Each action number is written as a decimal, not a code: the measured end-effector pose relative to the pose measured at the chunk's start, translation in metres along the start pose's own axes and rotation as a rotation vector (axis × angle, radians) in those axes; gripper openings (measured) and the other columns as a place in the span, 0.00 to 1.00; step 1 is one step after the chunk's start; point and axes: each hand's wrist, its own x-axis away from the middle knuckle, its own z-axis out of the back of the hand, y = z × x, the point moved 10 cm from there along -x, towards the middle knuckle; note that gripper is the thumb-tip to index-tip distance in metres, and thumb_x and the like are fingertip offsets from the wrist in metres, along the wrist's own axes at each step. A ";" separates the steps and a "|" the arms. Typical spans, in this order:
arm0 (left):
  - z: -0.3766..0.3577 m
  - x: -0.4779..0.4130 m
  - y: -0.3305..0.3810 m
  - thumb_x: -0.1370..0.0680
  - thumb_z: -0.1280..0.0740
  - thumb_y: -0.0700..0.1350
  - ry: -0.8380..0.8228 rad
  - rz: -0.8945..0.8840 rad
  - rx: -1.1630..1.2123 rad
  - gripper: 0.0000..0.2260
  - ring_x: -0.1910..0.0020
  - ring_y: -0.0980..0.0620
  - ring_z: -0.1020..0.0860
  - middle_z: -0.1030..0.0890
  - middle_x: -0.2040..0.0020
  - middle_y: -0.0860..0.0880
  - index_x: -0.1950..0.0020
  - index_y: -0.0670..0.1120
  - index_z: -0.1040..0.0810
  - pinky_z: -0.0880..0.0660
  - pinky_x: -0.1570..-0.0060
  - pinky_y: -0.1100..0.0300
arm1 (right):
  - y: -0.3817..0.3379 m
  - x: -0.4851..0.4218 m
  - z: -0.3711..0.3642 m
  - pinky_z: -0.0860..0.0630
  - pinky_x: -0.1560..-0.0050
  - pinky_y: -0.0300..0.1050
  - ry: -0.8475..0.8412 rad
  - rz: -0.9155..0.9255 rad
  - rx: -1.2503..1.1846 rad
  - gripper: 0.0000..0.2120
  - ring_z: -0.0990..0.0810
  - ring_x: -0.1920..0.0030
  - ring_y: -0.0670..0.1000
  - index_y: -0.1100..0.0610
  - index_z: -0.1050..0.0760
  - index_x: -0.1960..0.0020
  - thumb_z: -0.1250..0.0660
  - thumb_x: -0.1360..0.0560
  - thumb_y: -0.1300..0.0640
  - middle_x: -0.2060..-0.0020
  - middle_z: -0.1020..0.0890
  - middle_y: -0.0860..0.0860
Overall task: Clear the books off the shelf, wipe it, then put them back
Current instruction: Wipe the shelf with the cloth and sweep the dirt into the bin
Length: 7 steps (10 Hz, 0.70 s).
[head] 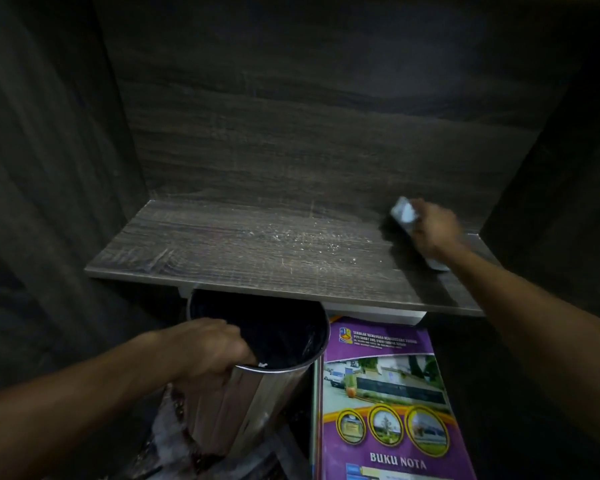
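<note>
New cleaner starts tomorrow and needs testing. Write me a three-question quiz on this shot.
1. True or false: the book lies below the shelf.
2. The left hand grips: A the rim of the bin; B a cup; C a cloth.
3. Fill in: the crumbs lie on the shelf, left of the tool held by the ___ hand.
Key: 1 true; 2 A; 3 right hand.
</note>
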 end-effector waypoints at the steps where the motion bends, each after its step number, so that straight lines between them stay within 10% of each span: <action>1: -0.001 0.004 0.001 0.25 0.38 0.46 -0.013 0.007 -0.035 0.14 0.41 0.43 0.24 0.20 0.43 0.45 0.41 0.50 0.23 0.29 0.47 0.55 | 0.067 0.006 -0.002 0.29 0.37 0.58 -0.047 -0.168 0.192 0.14 0.26 0.38 0.67 0.57 0.28 0.36 0.37 0.21 0.55 0.36 0.25 0.63; 3: -0.003 0.014 0.002 0.26 0.37 0.46 0.014 0.000 -0.035 0.12 0.43 0.41 0.24 0.20 0.45 0.45 0.43 0.49 0.23 0.28 0.49 0.53 | 0.042 -0.001 -0.027 0.33 0.32 0.59 -0.144 -0.240 0.146 0.14 0.29 0.34 0.64 0.59 0.28 0.36 0.38 0.20 0.55 0.35 0.27 0.63; 7: -0.012 0.023 -0.010 0.28 0.40 0.49 0.034 0.002 -0.054 0.15 0.43 0.42 0.24 0.20 0.47 0.45 0.42 0.50 0.27 0.28 0.48 0.52 | -0.216 0.054 -0.084 0.27 0.38 0.53 -0.243 0.178 -0.418 0.07 0.21 0.42 0.56 0.45 0.26 0.58 0.36 0.26 0.57 0.50 0.19 0.47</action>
